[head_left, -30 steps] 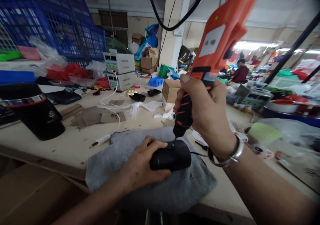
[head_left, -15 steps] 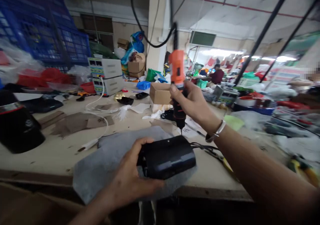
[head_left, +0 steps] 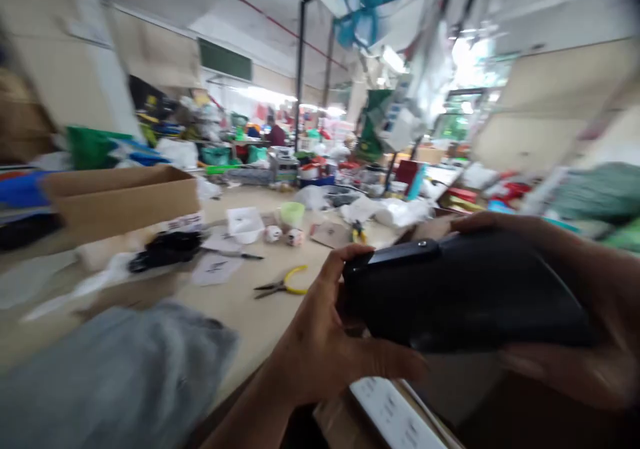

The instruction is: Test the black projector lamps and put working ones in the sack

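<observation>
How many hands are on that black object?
2: the left hand at the left end of the black object, the right hand at its right end. Both are partly hidden behind it.

Casing (head_left: 465,296) sits between your hands, front right: left hand (head_left: 320,342) on its left end, right hand (head_left: 595,302) on its right. Lower box (head_left: 395,412) is underneath, partly hidden. Table (head_left: 253,319) runs ahead and left of you. On it: cloth (head_left: 120,369) near left, pliers (head_left: 285,284) past your left hand, right of the cloth. Upper box (head_left: 120,202) stands back left, bundle (head_left: 167,249) before its right part. Paper sheet (head_left: 216,269) right of the bundle; cup (head_left: 291,214) farther back, right of it. Co-worker (head_left: 276,134) far behind. Fan (head_left: 367,9) up high, right of centre.
</observation>
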Available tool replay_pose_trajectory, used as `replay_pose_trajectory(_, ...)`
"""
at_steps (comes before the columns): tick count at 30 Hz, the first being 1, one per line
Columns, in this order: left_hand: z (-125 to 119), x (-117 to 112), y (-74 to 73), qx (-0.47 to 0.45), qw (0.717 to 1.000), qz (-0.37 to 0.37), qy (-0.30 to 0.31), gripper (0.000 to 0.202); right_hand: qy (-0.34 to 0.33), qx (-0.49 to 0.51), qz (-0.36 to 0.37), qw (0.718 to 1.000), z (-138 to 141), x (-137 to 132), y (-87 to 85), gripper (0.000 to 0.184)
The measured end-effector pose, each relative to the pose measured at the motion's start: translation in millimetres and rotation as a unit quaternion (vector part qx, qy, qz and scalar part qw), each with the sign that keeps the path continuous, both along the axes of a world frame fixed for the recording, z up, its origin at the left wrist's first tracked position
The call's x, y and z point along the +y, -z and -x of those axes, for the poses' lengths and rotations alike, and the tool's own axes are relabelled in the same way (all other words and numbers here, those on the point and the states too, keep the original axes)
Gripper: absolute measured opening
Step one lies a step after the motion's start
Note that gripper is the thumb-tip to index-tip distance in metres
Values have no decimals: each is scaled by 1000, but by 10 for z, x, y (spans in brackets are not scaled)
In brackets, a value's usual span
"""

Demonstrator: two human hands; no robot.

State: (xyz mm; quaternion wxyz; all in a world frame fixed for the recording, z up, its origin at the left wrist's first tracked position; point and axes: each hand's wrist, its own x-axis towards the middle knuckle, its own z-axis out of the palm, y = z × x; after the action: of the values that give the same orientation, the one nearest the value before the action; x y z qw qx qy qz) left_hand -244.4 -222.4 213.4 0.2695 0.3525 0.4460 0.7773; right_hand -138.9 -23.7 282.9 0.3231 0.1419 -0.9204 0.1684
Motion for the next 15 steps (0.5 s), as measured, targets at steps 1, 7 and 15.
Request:
replay_pose_trajectory(1, -13, 140, -22, 6, 1000, -1, 24, 82, 42, 7, -9, 999, -140, 39, -34, 71)
replay_pose_trajectory(7, -310, 930, 28, 77, 993, 6, 86, 62, 240, 3, -3, 971, -906, 74, -123, 68)
replay_pose_trajectory(15, -1042, 1699, 647, 114, 928, 107, 339, 92, 656, -71, 7, 751, -2740, -221, 209, 75)
